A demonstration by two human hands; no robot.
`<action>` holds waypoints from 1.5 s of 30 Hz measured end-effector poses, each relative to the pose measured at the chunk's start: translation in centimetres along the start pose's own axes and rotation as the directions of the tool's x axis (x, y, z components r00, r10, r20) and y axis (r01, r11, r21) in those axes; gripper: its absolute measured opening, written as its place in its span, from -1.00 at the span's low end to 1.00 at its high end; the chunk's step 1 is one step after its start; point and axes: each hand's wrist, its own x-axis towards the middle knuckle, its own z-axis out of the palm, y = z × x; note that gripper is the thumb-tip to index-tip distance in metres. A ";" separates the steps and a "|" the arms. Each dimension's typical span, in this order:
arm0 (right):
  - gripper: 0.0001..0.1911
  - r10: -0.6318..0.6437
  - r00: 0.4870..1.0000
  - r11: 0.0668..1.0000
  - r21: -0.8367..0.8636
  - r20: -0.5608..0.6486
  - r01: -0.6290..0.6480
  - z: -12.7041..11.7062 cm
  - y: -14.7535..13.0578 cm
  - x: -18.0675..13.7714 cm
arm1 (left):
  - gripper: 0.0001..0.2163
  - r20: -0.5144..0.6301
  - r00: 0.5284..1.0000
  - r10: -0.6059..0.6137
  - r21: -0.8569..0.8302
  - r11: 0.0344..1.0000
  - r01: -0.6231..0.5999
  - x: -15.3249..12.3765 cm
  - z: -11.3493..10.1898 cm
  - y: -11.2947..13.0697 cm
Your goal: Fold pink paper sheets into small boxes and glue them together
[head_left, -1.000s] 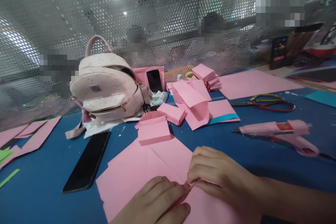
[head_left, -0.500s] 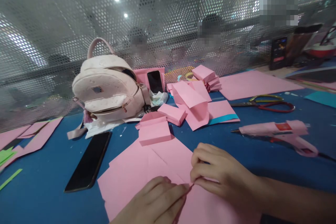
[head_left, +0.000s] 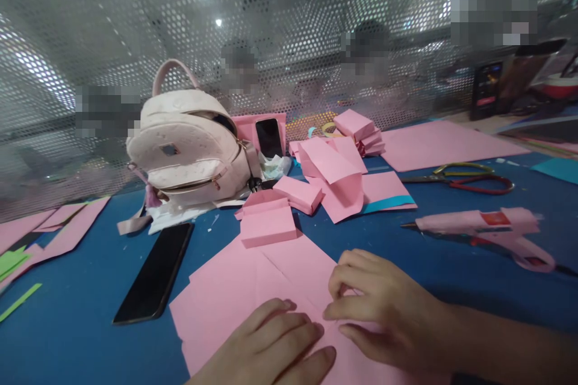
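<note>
Pink paper [head_left: 226, 301] with creases lies flat on the blue table in front of me. My left hand [head_left: 275, 343] rests on its lower part, palm down with the fingers stretched out. Just to the right, my right hand [head_left: 383, 307] is over the same paper, its fingers bent and the thumb apart from the index finger. Nothing shows between that thumb and finger. A folded pink paper box [head_left: 268, 225] sits at the paper's far edge, with a second small pink box [head_left: 300, 194] behind it.
A pink glue gun [head_left: 483, 228] and scissors [head_left: 474, 180] lie to the right. On the left are a black phone [head_left: 156, 274] and a cream backpack [head_left: 189, 144]. Folded pink paper pieces [head_left: 334, 168] lie ahead, before a perforated metal screen [head_left: 289, 24].
My right thumb and index finger have come apart from their pinch at the paper. My left fingers have spread and shifted slightly. The view has moved a little.
</note>
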 end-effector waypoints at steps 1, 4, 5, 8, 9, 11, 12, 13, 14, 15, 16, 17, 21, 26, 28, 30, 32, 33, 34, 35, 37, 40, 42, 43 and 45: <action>-0.92 -0.039 0.999 0.997 -0.067 0.003 0.040 0.1 -0.2 -0.1 | -0.78 0.005 1.000 0.003 0.004 1.000 -0.003 0.0 0.0 0.0; -0.92 -0.196 0.980 0.939 -0.295 -0.032 0.178 0.6 -0.7 -0.4 | -0.80 -0.016 1.000 0.025 0.028 0.999 -0.024 -0.2 0.4 0.0; -0.91 -0.241 0.970 0.912 -0.352 -0.046 0.210 0.8 -0.9 -0.6 | -0.82 -0.031 0.999 0.028 0.031 0.999 -0.028 -0.3 0.5 0.0; -0.88 -0.279 0.959 0.869 -0.434 -0.036 0.237 1.5 -1.3 -1.3 | -0.85 -0.061 0.998 0.025 0.029 0.999 -0.023 -0.5 0.9 -0.1; -0.86 -0.264 0.964 0.868 -0.442 -0.025 0.226 1.7 -1.5 -1.4 | -0.85 -0.060 0.998 0.021 0.029 0.999 -0.019 -0.5 0.9 -0.1; -0.81 -0.222 0.975 0.874 -0.448 -0.029 0.186 2.1 -1.7 -1.7 | -0.86 -0.057 0.998 0.016 0.032 0.999 -0.014 -0.5 0.8 -0.1; -0.77 -0.203 0.978 0.876 -0.454 -0.039 0.164 2.3 -1.8 -1.8 | -0.86 -0.057 0.998 0.013 0.033 0.999 -0.012 -0.5 0.7 -0.1; -0.73 -0.197 0.979 0.874 -0.462 -0.051 0.151 2.4 -1.9 -1.9 | -0.87 -0.057 0.998 0.013 0.034 0.999 -0.011 -0.4 0.7 -0.1; -0.68 -0.197 0.978 0.868 -0.476 -0.065 0.143 2.5 -1.9 -2.0 | -0.87 -0.053 0.998 0.014 0.037 0.999 -0.012 -0.4 0.6 -0.1; -0.64 -0.198 0.977 0.858 -0.495 -0.074 0.137 2.6 -2.0 -2.0 | -0.88 -0.049 0.999 0.016 0.039 0.999 -0.014 -0.3 0.6 -0.1; -0.60 -0.200 0.977 0.846 -0.518 -0.080 0.131 2.7 -2.0 -2.1 | -0.88 -0.048 0.999 0.017 0.040 0.999 -0.015 -0.3 0.6 -0.1; -0.57 -0.200 0.977 0.833 -0.539 -0.080 0.126 2.7 -2.0 -2.2 | -0.88 -0.049 0.999 0.016 0.039 0.999 -0.015 -0.3 0.6 -0.1; -0.49 -0.182 0.981 0.798 -0.592 -0.062 0.110 2.6 -2.1 -2.3 | -0.89 -0.067 0.998 0.015 0.026 1.000 -0.013 -0.3 0.6 -0.1; -0.50 -0.173 0.982 0.778 -0.622 -0.075 0.089 2.1 -2.7 -2.2 | -0.89 -0.061 0.998 0.012 0.000 1.000 -0.012 -0.4 0.4 -0.1; -0.55 -0.155 0.986 0.764 -0.641 -0.070 0.075 1.9 -2.8 -2.2 | -0.90 -0.064 0.998 0.014 -0.010 1.000 -0.015 -0.4 0.4 -0.1; -0.65 -0.138 0.988 0.754 -0.654 -0.062 0.064 1.8 -2.8 -2.3 | -0.92 -0.084 0.996 0.008 -0.018 1.000 -0.009 -0.3 0.4 0.0; -0.75 -0.129 0.990 0.745 -0.665 -0.059 0.058 1.8 -2.7 -2.5 | -0.93 -0.108 0.994 -0.005 -0.026 1.000 0.002 -0.3 0.5 0.1; -0.79 -0.128 0.990 0.742 -0.668 -0.053 0.060 1.8 -2.7 -2.6 | -0.94 -0.120 0.993 -0.010 -0.028 1.000 0.007 -0.3 0.5 0.2; -0.82 -0.131 0.990 0.740 -0.669 -0.047 0.066 1.8 -2.7 -2.7 | -0.95 -0.128 0.992 -0.012 -0.028 1.000 0.008 -0.3 0.5 0.3; -0.85 -0.135 0.990 0.740 -0.669 -0.044 0.071 1.9 -2.7 -2.8 | -0.96 -0.132 0.991 -0.011 -0.026 1.000 0.008 -0.2 0.5 0.3; -0.86 -0.139 0.989 0.737 -0.671 -0.043 0.075 2.0 -2.7 -2.8 | -0.98 -0.140 0.990 -0.006 -0.023 1.000 0.002 -0.1 0.3 0.4; -0.82 -0.127 0.991 0.733 -0.677 -0.040 0.067 1.9 -2.6 -2.7 | -0.94 -0.151 0.989 -0.005 -0.027 1.000 0.001 0.1 0.0 0.4; -0.83 -0.098 0.995 0.743 -0.666 -0.016 0.062 1.5 -2.4 -2.5 | -0.93 -0.149 0.989 -0.007 -0.031 1.000 0.002 0.2 -0.3 0.4; -0.85 -0.079 0.997 0.759 -0.648 0.005 0.063 1.2 -2.2 -2.4 | -0.92 -0.147 0.989 -0.004 -0.032 0.999 -0.001 0.2 -0.3 0.4; -0.83 -0.031 0.997 0.804 -0.592 0.064 0.063 0.5 -1.8 -2.1 | -0.92 -0.149 0.989 0.003 -0.036 0.999 -0.009 0.2 -0.4 0.4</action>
